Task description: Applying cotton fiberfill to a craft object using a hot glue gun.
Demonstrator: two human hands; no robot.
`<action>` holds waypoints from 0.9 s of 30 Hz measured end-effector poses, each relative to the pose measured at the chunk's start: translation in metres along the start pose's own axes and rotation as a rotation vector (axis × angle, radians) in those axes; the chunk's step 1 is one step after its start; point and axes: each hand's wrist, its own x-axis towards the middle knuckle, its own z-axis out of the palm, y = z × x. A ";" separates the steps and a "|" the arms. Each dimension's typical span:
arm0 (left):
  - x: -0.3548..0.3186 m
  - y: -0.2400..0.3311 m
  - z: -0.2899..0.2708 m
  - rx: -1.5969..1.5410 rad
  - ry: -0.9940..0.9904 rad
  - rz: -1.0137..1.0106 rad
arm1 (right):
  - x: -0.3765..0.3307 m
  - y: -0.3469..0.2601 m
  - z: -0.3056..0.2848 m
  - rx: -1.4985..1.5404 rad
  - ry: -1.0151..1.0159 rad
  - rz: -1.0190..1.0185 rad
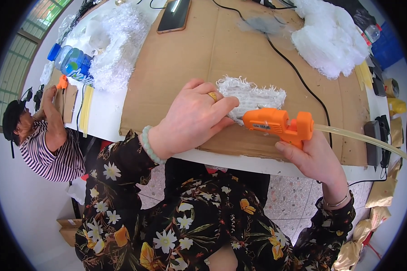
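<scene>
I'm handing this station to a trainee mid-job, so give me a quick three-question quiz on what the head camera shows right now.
1. True or false: the right hand holds the orange glue gun.
2. What does the left hand press on? A) phone B) white fringed piece C) bottle
3. What sheet covers the table under the work?

Key: 1 true; 2 B; 3 brown cardboard.

A small white fringed mat (252, 95) lies flat on the cardboard near the table's front edge, its left end under the left hand's fingers, while an orange glue gun (279, 124), held level with a clear stick trailing rightward, points its nozzle at the mat's lower edge.
</scene>
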 end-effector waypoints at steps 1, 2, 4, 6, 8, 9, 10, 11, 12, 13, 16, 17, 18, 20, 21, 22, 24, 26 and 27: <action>0.000 0.001 -0.001 0.003 -0.005 0.000 | 0.000 -0.001 0.000 0.000 0.004 0.013; 0.000 0.001 -0.002 0.007 -0.009 0.001 | -0.001 0.000 -0.001 0.000 0.003 0.011; -0.001 -0.001 0.001 0.001 -0.004 0.002 | -0.001 0.003 -0.001 -0.057 -0.030 -0.019; -0.001 -0.002 0.002 0.001 -0.001 0.004 | -0.003 0.004 0.000 -0.064 -0.016 -0.020; 0.000 -0.001 0.003 -0.001 0.008 0.017 | -0.004 0.004 -0.001 -0.069 0.000 -0.024; 0.000 0.000 0.002 0.002 0.008 0.016 | -0.005 0.002 -0.002 -0.065 0.003 -0.005; 0.001 0.001 0.001 0.021 0.004 0.039 | -0.005 0.002 -0.003 -0.061 0.005 0.014; 0.001 0.002 0.000 0.041 -0.001 0.062 | -0.006 0.002 -0.003 -0.060 0.005 0.012; 0.001 0.002 0.000 0.039 -0.001 0.064 | -0.006 0.003 -0.002 -0.061 0.014 0.009; 0.001 0.002 0.001 0.049 -0.016 0.069 | -0.006 0.003 -0.002 -0.061 0.024 0.007; 0.000 0.001 0.003 0.080 -0.035 0.093 | -0.004 0.002 -0.003 -0.073 0.007 0.009; 0.000 0.001 0.003 0.101 -0.038 0.112 | -0.004 0.002 -0.003 -0.072 0.007 0.009; 0.000 0.001 0.003 0.100 -0.038 0.113 | -0.005 0.001 -0.003 -0.071 0.024 -0.001; 0.000 0.002 0.002 0.144 -0.048 0.150 | -0.006 0.001 -0.004 -0.069 0.042 -0.009; 0.000 0.002 0.002 0.143 -0.048 0.151 | -0.007 0.001 -0.005 -0.062 0.022 0.023; 0.000 0.002 0.003 0.141 -0.032 0.156 | -0.008 0.001 -0.005 -0.056 0.002 0.056; 0.000 0.002 0.004 0.138 -0.019 0.162 | -0.005 0.006 -0.001 -0.077 0.026 -0.020; 0.000 0.003 0.002 0.151 -0.061 0.135 | -0.002 0.006 -0.001 -0.097 0.051 -0.096; 0.000 0.003 0.002 0.150 -0.061 0.136 | -0.001 0.000 -0.003 -0.085 0.006 -0.035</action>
